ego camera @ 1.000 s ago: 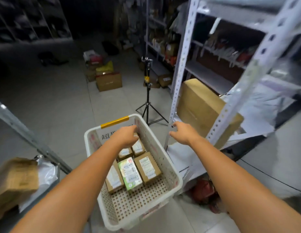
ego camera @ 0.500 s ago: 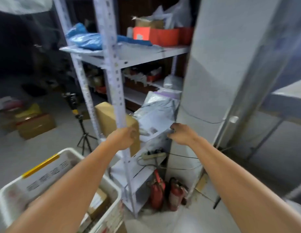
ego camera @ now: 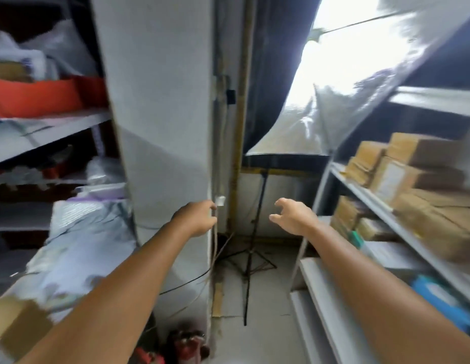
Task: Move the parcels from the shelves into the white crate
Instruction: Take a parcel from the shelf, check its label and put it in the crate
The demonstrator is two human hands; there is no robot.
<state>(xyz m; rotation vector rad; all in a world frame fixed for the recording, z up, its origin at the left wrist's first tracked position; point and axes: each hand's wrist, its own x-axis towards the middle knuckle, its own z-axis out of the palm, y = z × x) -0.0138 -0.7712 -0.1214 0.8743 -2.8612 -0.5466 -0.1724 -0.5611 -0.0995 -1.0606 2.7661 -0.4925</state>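
Right hand (ego camera: 294,218) was stretched forward with the fingers spread and hooked, wide, holding nothing. Left hand (ego camera: 195,219) was level with it and just to its left, back toward the camera, fingers loosely curled. Nothing showed in it, though the palm side was hidden.

Position of goods: brown cardboard parcels (ego camera: 412,174) were stacked on the grey metal shelves (ego camera: 373,203) to the right of the right hand, near it but untouched. More sat on the tier just below that hand's level. Grey plastic mailer bags (ego camera: 79,232) lay heaped to the left of and below the left hand. White crate: not in view, so its contents could not be checked.

Beyond the left hand stood a white square pillar (ego camera: 163,127). Past the gap between the hands stood a black tripod stand (ego camera: 255,245).

Progress (judgement): a new pick was about to start, no parcel in either hand. Many parcels remained on both sides, so most of the work looked undone.

Writing: one parcel face to the right carried a pale label, too blurred to read. No brand legible anywhere.
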